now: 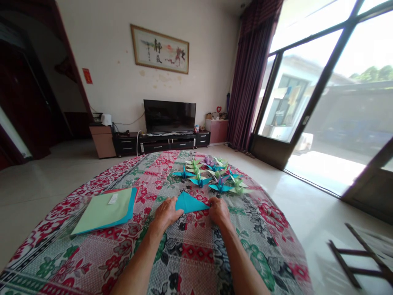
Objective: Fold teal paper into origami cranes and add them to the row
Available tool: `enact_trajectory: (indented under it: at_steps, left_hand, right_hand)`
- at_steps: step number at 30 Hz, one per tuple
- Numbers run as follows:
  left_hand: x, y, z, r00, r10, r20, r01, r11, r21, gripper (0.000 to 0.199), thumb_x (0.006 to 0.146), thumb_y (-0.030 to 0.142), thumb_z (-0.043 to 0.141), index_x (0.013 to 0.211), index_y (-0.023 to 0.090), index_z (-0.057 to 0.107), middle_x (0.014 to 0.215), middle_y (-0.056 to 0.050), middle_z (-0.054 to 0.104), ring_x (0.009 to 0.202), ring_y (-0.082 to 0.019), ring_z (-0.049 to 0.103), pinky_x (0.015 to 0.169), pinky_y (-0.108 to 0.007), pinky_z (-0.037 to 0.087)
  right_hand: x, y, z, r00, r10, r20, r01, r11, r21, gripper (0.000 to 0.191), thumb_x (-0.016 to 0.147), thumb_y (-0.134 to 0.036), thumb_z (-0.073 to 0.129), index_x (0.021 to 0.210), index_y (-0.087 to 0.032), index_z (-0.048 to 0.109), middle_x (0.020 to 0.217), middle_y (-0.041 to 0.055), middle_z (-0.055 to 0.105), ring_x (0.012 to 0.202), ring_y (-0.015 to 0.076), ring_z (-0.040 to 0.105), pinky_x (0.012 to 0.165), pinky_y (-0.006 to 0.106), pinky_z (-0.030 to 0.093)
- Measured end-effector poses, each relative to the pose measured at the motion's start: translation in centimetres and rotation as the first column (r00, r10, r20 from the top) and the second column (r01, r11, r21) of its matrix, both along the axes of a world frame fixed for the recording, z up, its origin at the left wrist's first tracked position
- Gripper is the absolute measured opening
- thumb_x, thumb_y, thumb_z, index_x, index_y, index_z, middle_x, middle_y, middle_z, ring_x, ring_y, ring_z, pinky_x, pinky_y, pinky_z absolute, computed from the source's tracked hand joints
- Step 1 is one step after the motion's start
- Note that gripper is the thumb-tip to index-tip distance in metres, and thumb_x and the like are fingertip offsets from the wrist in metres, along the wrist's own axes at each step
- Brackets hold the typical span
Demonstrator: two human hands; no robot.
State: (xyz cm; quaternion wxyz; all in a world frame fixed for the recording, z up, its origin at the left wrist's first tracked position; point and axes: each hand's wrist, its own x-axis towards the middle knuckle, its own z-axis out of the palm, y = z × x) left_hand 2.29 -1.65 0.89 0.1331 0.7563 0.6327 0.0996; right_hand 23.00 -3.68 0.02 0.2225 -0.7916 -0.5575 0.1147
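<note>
A blue sheet of origami paper (pixel 192 203), folded into a triangle, is stretched between my two hands at the middle of the table. My left hand (pixel 167 212) pinches its left corner, thumb toward the paper. At the right corner, the fingers of my right hand (pixel 219 209) are closed on the tip. Just beyond the paper stand several folded paper cranes (pixel 220 187) in blue, green and purple. Left of my hands lies a stack of square paper (pixel 102 211), light green on top with blue and red edges showing, and a small white slip (pixel 113 199) on it.
A patterned cloth (pixel 196 254) covers the round table. Beyond it, a television (pixel 170 116) stands on a low black cabinet (pixel 172 144). Glass doors (pixel 325 82) and a purple curtain (pixel 250 78) are at the right. A dark-framed stool or chair (pixel 359 254) stands on the floor, lower right.
</note>
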Motion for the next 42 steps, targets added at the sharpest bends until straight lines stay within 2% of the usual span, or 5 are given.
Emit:
enact_trajectory:
  at_steps: [8, 20, 30, 36, 42]
  left_hand:
    - [0.1, -0.1, 0.3, 0.999, -0.004, -0.036, 0.005, 1.000, 0.025, 0.049, 0.075, 0.041, 0.054, 0.117, 0.017, 0.053, 0.111, -0.014, 0.060, 0.105, -0.025, 0.056, 0.086, -0.030, 0.041]
    - [0.3, 0.0, 0.2, 0.999, 0.007, -0.050, -0.005, 0.999, 0.036, 0.056, 0.073, 0.043, 0.054, 0.123, 0.017, 0.052, 0.114, -0.014, 0.060, 0.105, -0.026, 0.056, 0.086, -0.030, 0.042]
    - [0.2, -0.2, 0.2, 0.999, -0.016, -0.039, 0.019, 0.996, 0.091, 0.041, 0.073, 0.041, 0.053, 0.105, 0.017, 0.061, 0.098, -0.013, 0.064, 0.091, -0.026, 0.061, 0.076, -0.031, 0.045]
    - [-0.1, -0.1, 0.4, 1.000, -0.023, 0.015, 0.021, 0.992, 0.121, 0.047, 0.071, 0.040, 0.057, 0.114, 0.019, 0.057, 0.096, -0.011, 0.065, 0.091, -0.025, 0.061, 0.074, -0.030, 0.045]
    - [-0.7, 0.9, 0.0, 0.983, 0.070, 0.171, -0.127, 0.929, 0.348, 0.047, 0.076, 0.027, 0.054, 0.121, 0.014, 0.052, 0.106, -0.014, 0.061, 0.095, -0.024, 0.060, 0.082, -0.033, 0.047]
  right_hand:
    - [-3.3, -0.3, 1.1, 0.978, 0.154, 0.141, -0.170, 0.979, 0.109, 0.030, 0.086, -0.035, 0.039, 0.090, -0.026, 0.068, 0.102, 0.0072, 0.060, 0.092, 0.0227, 0.051, 0.076, 0.033, 0.033]
    - [-2.8, 0.2, -0.4, 0.968, 0.231, 0.102, -0.250, 0.936, 0.249, 0.024, 0.081, -0.033, 0.051, 0.100, -0.029, 0.066, 0.101, 0.0037, 0.063, 0.093, 0.0211, 0.052, 0.079, 0.032, 0.030]
    - [-3.1, 1.1, -0.9, 0.929, 0.348, -0.129, -0.248, 0.841, 0.481, 0.023, 0.075, -0.034, 0.057, 0.090, -0.018, 0.065, 0.091, 0.0054, 0.066, 0.086, 0.0193, 0.058, 0.078, 0.029, 0.040]
    - [-2.7, 1.8, -0.6, 0.886, 0.394, -0.244, -0.265, 0.863, 0.430, 0.019, 0.069, -0.034, 0.058, 0.077, -0.018, 0.064, 0.073, 0.0022, 0.066, 0.069, 0.0171, 0.058, 0.065, 0.026, 0.042]
    - [-2.7, 1.9, -0.5, 0.857, 0.437, -0.274, -0.267, 0.830, 0.489, 0.022, 0.072, -0.035, 0.054, 0.078, -0.018, 0.067, 0.074, 0.0014, 0.068, 0.067, 0.0164, 0.060, 0.066, 0.026, 0.044]
